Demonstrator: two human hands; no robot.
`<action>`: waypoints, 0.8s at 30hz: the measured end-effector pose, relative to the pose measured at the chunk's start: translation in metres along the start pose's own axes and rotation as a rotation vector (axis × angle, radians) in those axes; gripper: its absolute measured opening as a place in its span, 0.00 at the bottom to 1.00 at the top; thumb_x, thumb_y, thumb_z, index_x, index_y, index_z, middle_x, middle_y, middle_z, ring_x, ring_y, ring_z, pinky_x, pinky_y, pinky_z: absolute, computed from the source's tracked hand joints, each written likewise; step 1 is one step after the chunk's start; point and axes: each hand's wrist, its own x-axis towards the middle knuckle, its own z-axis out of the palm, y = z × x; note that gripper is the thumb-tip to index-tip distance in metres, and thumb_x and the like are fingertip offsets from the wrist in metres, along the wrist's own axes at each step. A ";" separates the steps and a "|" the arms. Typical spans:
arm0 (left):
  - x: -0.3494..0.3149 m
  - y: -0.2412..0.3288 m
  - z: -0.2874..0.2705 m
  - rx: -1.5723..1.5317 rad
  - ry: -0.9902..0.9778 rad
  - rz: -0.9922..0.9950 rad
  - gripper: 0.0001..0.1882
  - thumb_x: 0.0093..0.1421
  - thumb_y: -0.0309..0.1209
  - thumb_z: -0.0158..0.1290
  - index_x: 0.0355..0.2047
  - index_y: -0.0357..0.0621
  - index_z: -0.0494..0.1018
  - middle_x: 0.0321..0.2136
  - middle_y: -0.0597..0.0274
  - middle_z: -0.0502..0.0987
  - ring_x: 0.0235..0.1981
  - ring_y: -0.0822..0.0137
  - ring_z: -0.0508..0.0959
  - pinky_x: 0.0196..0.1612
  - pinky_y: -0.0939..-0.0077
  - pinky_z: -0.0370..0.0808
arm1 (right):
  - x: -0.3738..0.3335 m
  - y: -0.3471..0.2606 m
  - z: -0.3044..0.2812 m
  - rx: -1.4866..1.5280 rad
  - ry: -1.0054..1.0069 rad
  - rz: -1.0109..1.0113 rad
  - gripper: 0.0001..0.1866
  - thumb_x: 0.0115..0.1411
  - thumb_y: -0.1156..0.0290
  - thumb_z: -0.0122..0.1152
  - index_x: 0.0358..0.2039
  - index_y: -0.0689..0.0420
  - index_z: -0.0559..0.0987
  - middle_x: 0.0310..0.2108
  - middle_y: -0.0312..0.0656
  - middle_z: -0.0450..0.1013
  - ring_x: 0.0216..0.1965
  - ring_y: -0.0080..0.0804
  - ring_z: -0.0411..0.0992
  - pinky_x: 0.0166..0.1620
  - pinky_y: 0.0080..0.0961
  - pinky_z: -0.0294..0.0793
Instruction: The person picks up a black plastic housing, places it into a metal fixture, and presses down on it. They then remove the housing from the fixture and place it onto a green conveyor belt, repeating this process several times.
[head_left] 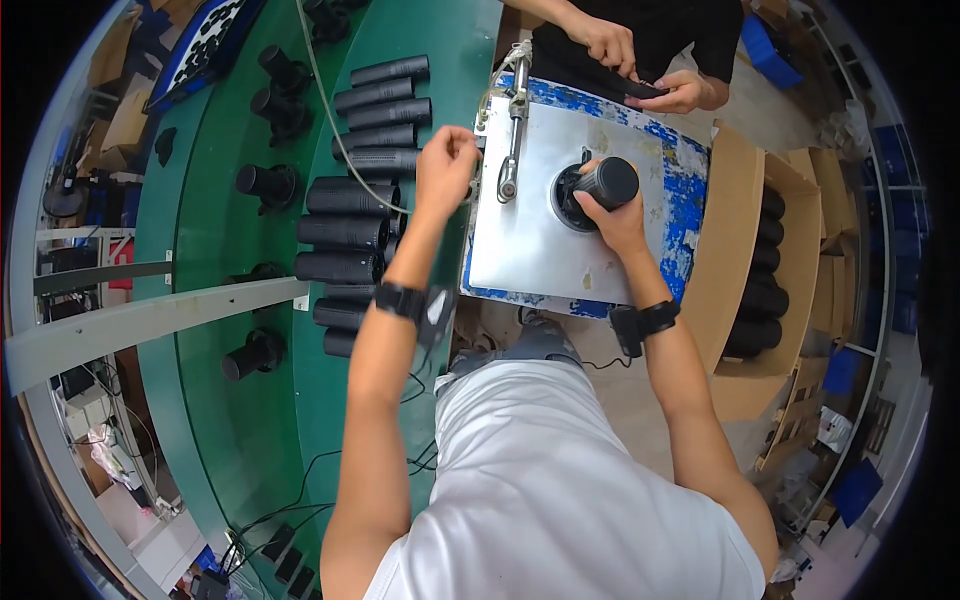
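My right hand (617,215) is wrapped round a black cylinder (610,182) with a round end cap. The cylinder stands tilted in view on a black round flange (566,205), which rests on a bare metal plate (520,262). My left hand (447,172) is raised at the plate's left edge, its fingers curled; what they hold, if anything, is hidden. Just right of that hand, a slim metal piston-like rod (516,130) with a ring end lies over the plate. Black ribbed tubes (375,162) lie in a row left of my left hand.
A green bench (330,400) runs along the left, with several flanged black parts (266,183) on it. A white rail (160,325) crosses it. At right stands a cardboard box (735,215) holding black tubes. Across the plate, another person's hands (640,70) handle something thin and dark.
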 end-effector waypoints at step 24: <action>0.060 -0.051 -0.005 1.058 -0.183 -0.092 0.26 0.61 0.45 0.39 0.34 0.36 0.79 0.37 0.36 0.77 0.42 0.40 0.77 0.50 0.52 0.71 | 0.049 -0.015 -0.028 0.240 -0.619 0.079 0.24 0.42 0.72 0.70 0.41 0.57 0.73 0.54 0.47 0.67 0.53 0.34 0.65 0.57 0.30 0.61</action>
